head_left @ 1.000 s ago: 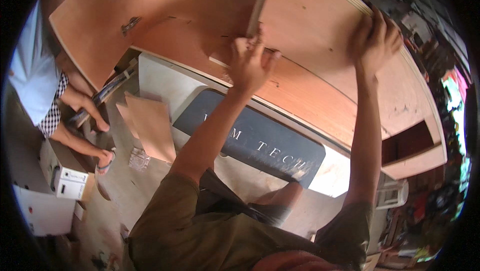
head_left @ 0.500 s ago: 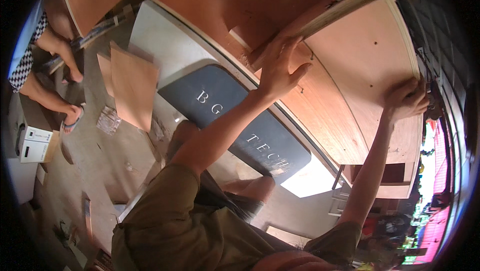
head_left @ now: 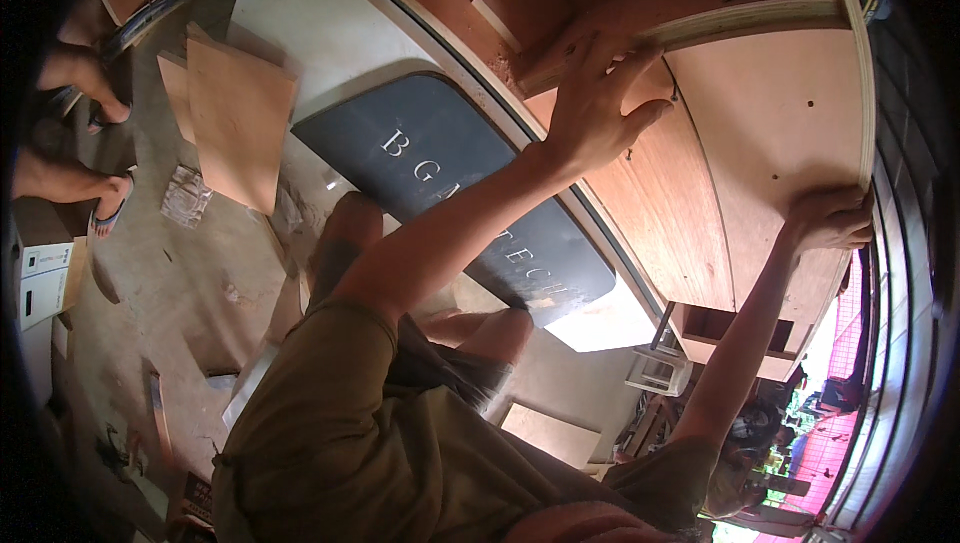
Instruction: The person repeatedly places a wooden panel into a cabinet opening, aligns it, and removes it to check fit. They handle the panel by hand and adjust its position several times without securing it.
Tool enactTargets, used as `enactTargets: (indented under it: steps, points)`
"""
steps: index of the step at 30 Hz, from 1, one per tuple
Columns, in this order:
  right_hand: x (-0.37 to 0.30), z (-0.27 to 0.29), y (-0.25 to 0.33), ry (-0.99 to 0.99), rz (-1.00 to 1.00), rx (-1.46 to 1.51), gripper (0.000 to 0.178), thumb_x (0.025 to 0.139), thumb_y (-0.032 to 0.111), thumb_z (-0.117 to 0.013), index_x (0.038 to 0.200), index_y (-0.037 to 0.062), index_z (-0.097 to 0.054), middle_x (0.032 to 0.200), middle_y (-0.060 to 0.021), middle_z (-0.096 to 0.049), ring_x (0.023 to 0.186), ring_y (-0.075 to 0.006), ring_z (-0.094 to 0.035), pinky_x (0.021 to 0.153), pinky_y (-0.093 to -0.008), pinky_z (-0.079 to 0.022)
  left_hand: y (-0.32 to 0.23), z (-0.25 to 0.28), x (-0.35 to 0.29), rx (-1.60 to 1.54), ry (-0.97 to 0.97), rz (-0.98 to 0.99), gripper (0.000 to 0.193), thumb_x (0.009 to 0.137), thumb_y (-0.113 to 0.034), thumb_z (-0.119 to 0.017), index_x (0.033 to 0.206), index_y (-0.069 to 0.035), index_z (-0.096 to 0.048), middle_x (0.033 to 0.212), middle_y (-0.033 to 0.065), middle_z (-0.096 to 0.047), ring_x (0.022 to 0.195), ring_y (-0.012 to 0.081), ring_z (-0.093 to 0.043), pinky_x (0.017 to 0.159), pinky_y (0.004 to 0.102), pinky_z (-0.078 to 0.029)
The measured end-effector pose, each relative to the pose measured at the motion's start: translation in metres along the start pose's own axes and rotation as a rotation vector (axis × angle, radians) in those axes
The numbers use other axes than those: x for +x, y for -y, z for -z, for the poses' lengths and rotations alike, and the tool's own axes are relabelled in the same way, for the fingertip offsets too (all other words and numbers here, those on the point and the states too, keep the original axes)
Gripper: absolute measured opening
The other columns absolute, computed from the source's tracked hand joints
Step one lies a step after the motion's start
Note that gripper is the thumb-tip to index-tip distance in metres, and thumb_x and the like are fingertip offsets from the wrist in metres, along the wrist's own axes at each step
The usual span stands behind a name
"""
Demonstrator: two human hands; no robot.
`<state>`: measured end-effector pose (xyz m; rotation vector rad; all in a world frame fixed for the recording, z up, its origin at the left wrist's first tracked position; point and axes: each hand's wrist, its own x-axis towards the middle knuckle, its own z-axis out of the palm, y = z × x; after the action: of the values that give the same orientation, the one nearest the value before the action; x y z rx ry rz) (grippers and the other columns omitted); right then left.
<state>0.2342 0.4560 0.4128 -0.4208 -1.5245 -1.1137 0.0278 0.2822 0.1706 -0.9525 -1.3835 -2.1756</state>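
Observation:
My left hand [head_left: 600, 113] reaches up to the wooden cabinet, its fingers spread against a plywood divider [head_left: 755, 23]. The fingertips press around the corner where this divider meets the inner strip. At the right, my right hand [head_left: 828, 219] rests at the outer edge of a pale plywood panel [head_left: 770, 133], its fingers bent over that edge. Two small dark screws or nails stick out near the seam between this panel and a reddish-brown curved board [head_left: 660, 203]. The panel also shows dark spots. What lies behind its edge, under my right fingers, is hidden.
A dark sign board with pale lettering [head_left: 420, 158] stands below the cabinet. Loose plywood pieces [head_left: 238, 118] lean at the left, near another person's legs [head_left: 75, 173]. A white box [head_left: 45, 278] sits at the far left, and a pale stool [head_left: 660, 370] lower right.
My view has shifted, so the cabinet sits farther right and the sign higher. Both hands stay at the same places on the wood. The left fingers look a little more spread.

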Motion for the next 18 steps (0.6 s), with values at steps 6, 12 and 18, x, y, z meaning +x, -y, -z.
enactTargets:
  steps: [6,12,18]
  points:
    - [-0.001,-0.005,0.004,0.021,-0.071,0.001,0.048,0.11,0.044,-0.041,0.119,0.0048,-0.067,0.104,-0.0177,-0.053,0.102,-0.0332,-0.049,0.088,-0.0549,-0.04,-0.003,-0.007,-0.005,-0.065,-0.042,0.052,0.07,0.069,-0.018,-0.094,0.131,-0.006,-0.065,0.12,0.0103,-0.058,0.11,0.0297,-0.058,0.098,0.0482,-0.044]
    - [0.001,-0.004,-0.006,0.012,0.051,-0.087,0.042,0.112,0.039,-0.038,0.12,0.0042,-0.059,0.109,-0.0214,-0.049,0.1,-0.0369,-0.05,0.086,-0.0564,-0.041,0.003,-0.025,-0.008,-0.077,-0.15,0.019,0.072,0.061,-0.021,-0.097,0.125,-0.006,-0.066,0.122,0.0096,-0.06,0.115,0.0316,-0.056,0.1,0.0478,-0.043]
    - [0.003,-0.014,-0.019,0.011,0.059,-0.089,0.036,0.112,0.034,-0.035,0.113,0.0026,-0.053,0.106,-0.0225,-0.047,0.096,-0.0381,-0.048,0.085,-0.0563,-0.04,-0.004,-0.021,-0.003,-0.05,-0.256,0.007,0.072,0.068,-0.028,-0.094,0.129,-0.004,-0.063,0.122,0.0138,-0.059,0.118,0.0317,-0.052,0.098,0.0471,-0.044]
